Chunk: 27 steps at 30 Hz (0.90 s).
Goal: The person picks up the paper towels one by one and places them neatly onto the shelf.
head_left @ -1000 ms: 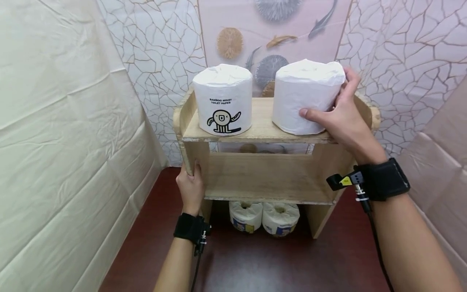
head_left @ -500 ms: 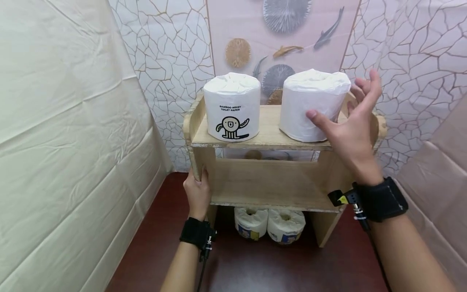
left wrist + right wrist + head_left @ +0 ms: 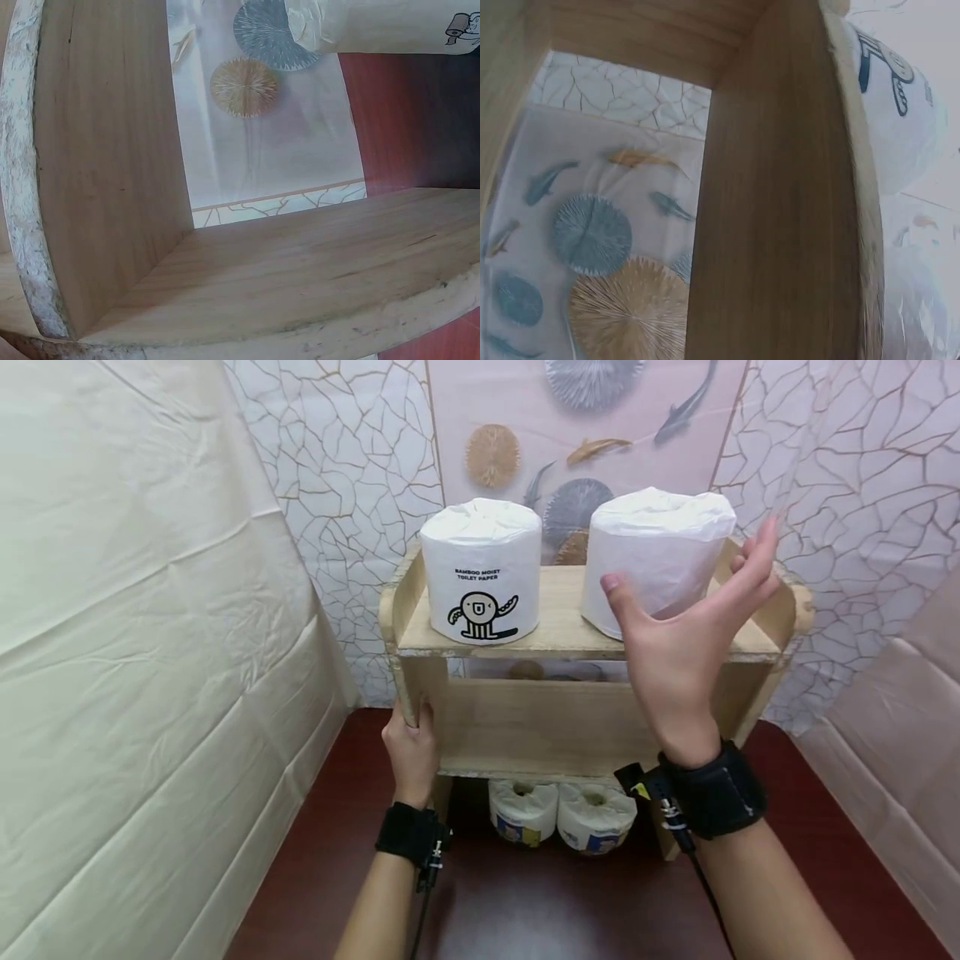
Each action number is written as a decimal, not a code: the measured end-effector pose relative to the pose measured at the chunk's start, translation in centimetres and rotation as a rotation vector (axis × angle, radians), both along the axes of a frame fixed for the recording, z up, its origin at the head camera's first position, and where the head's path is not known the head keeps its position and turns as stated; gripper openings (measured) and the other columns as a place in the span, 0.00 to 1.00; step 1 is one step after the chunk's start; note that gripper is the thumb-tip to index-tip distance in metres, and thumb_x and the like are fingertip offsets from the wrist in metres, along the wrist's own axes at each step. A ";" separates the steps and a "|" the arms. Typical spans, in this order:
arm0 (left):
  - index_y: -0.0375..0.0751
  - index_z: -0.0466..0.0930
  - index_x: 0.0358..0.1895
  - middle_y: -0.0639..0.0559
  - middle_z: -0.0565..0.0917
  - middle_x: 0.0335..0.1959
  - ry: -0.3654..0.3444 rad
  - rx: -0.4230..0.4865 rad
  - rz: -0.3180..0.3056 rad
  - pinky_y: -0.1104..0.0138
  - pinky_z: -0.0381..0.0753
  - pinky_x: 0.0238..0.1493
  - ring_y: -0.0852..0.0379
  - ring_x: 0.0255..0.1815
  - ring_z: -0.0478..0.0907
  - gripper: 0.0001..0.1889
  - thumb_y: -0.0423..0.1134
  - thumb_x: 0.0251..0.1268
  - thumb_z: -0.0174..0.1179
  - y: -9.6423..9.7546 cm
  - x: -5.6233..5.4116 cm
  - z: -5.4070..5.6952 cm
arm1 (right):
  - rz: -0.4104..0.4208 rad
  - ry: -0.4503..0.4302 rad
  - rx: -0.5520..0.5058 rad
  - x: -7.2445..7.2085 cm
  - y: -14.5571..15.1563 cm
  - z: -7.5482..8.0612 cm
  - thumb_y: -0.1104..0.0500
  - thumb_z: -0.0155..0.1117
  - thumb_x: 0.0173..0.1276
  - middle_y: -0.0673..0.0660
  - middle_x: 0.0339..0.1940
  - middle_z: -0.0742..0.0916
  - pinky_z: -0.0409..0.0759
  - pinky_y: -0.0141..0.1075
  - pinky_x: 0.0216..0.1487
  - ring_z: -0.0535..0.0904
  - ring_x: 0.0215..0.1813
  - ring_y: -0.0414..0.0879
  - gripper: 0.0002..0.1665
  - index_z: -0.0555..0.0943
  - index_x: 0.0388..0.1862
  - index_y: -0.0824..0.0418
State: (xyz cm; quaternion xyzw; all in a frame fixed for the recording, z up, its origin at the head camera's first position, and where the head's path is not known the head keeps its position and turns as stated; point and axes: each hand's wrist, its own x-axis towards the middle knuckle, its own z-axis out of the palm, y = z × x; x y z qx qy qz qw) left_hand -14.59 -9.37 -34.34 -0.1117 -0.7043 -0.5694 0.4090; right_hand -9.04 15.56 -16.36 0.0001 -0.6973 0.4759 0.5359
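My left hand (image 3: 412, 752) grips the left side panel of a small wooden shelf (image 3: 532, 727). Two white wrapped toilet rolls stand upright on its top board. The left toilet roll (image 3: 483, 572) carries black print and a cartoon figure. In front of the plain right toilet roll (image 3: 656, 556) is my right hand (image 3: 678, 652), thumb and fingers spread apart, the thumb overlapping the roll in the head view. The left wrist view shows the shelf's bare boards (image 3: 300, 277) from close up. Seen from the right wrist, the printed roll (image 3: 900, 112) lies beyond the top board's edge.
Under the lower board, two more toilet rolls with coloured labels (image 3: 522, 814) stand side by side on a dark red table (image 3: 517, 902). Patterned cloth (image 3: 345, 485) hangs behind the shelf, and pale padded walls (image 3: 187, 693) flank it. Cables trail from both wristbands.
My right hand has let go of the right toilet roll, spread its fingers and shifted left in front of it. The left hand keeps its grip on the shelf panel.
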 end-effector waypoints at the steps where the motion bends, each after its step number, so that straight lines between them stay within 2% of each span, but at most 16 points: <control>1: 0.25 0.80 0.61 0.29 0.84 0.32 0.002 -0.002 0.003 0.64 0.71 0.32 0.42 0.22 0.76 0.14 0.28 0.80 0.57 0.0 0.0 0.0 | -0.047 0.000 0.021 -0.2 -0.4 -0.1 0.39 0.87 0.53 0.60 0.81 0.58 0.50 0.36 0.80 0.54 0.80 0.40 0.80 0.44 0.87 0.66; 4: 0.25 0.80 0.60 0.28 0.85 0.33 0.001 0.006 0.012 0.63 0.71 0.32 0.40 0.24 0.78 0.13 0.28 0.80 0.58 0.0 0.0 0.0 | -0.178 0.007 0.079 -0.9 -1.5 -0.5 0.29 0.82 0.53 0.64 0.82 0.59 0.47 0.37 0.81 0.53 0.82 0.42 0.81 0.46 0.85 0.70; 7: 0.24 0.81 0.58 0.31 0.79 0.25 0.007 0.009 0.010 0.63 0.67 0.29 0.48 0.19 0.70 0.12 0.29 0.80 0.57 0.0 -0.2 -0.2 | -0.254 -0.010 0.091 -1.6 -2.3 -0.8 0.24 0.78 0.52 0.64 0.83 0.59 0.47 0.40 0.81 0.52 0.83 0.44 0.81 0.47 0.86 0.69; 9: 0.25 0.80 0.59 0.30 0.81 0.27 0.007 0.008 0.003 0.62 0.69 0.29 0.47 0.20 0.74 0.12 0.29 0.81 0.57 0.0 -0.4 -0.4 | -0.293 -0.038 0.082 -2.0 -2.6 -1.0 0.23 0.77 0.52 0.64 0.83 0.58 0.48 0.41 0.81 0.51 0.84 0.44 0.82 0.47 0.86 0.67; 11: 0.25 0.80 0.60 0.29 0.82 0.29 0.012 0.003 -0.005 0.62 0.68 0.28 0.46 0.20 0.73 0.13 0.29 0.81 0.56 0.0 -0.6 -0.6 | -0.343 -0.074 0.081 -2.3 -2.7 -1.1 0.22 0.76 0.52 0.64 0.84 0.58 0.47 0.42 0.80 0.51 0.84 0.45 0.82 0.47 0.87 0.66; 13: 0.26 0.79 0.62 0.26 0.85 0.36 0.009 0.002 -0.009 0.62 0.68 0.29 0.41 0.22 0.74 0.14 0.30 0.82 0.56 0.0 -0.7 -0.7 | -0.399 -0.084 0.097 -2.7 -2.8 -1.1 0.21 0.76 0.52 0.65 0.83 0.58 0.46 0.41 0.80 0.51 0.84 0.47 0.81 0.48 0.86 0.67; 15: 0.26 0.79 0.62 0.26 0.85 0.37 0.017 -0.004 -0.007 0.62 0.67 0.28 0.46 0.20 0.71 0.14 0.30 0.82 0.56 0.0 -0.7 -0.5 | -0.439 -0.094 0.114 -3.1 -2.9 -1.2 0.21 0.74 0.52 0.66 0.83 0.58 0.45 0.42 0.81 0.51 0.84 0.48 0.80 0.49 0.86 0.67; 16: 0.26 0.79 0.62 0.26 0.83 0.34 0.016 -0.003 -0.007 0.62 0.64 0.27 0.50 0.19 0.66 0.14 0.30 0.82 0.56 0.0 -0.8 -0.6 | -0.455 -0.099 0.124 -3.3 -3.0 -1.2 0.20 0.74 0.53 0.66 0.83 0.58 0.44 0.42 0.81 0.51 0.84 0.49 0.80 0.49 0.86 0.67; 18: 0.26 0.79 0.62 0.28 0.83 0.33 0.013 -0.004 -0.004 0.63 0.64 0.27 0.57 0.19 0.64 0.14 0.30 0.82 0.56 -0.1 -1.0 -0.9 | -0.479 -0.110 0.135 -3.6 -3.1 -1.3 0.20 0.74 0.52 0.67 0.83 0.58 0.42 0.42 0.82 0.50 0.85 0.50 0.80 0.49 0.85 0.67; 21: 0.29 0.78 0.66 0.33 0.78 0.26 0.002 -0.012 -0.007 0.64 0.60 0.24 0.66 0.17 0.56 0.16 0.31 0.83 0.56 -0.2 -1.5 -1.7 | -0.506 -0.126 0.131 -3.9 -3.2 -1.4 0.20 0.75 0.51 0.67 0.83 0.58 0.41 0.42 0.82 0.49 0.85 0.50 0.81 0.50 0.85 0.66; 25: 0.32 0.76 0.70 0.42 0.71 0.21 0.005 -0.021 -0.021 0.65 0.57 0.21 0.68 0.14 0.50 0.19 0.32 0.83 0.56 -0.5 -2.1 -2.6 | -0.537 -0.125 0.109 -4.3 -3.2 -1.6 0.22 0.78 0.49 0.67 0.83 0.59 0.44 0.42 0.80 0.50 0.84 0.50 0.81 0.51 0.85 0.66; 27: 0.33 0.76 0.70 0.42 0.73 0.22 0.019 -0.021 -0.029 0.64 0.58 0.21 0.66 0.14 0.52 0.19 0.33 0.83 0.56 -0.6 -2.3 -2.6 | -0.540 -0.132 0.103 -4.4 -3.2 -1.5 0.23 0.79 0.49 0.66 0.82 0.59 0.47 0.41 0.79 0.51 0.84 0.49 0.80 0.51 0.85 0.65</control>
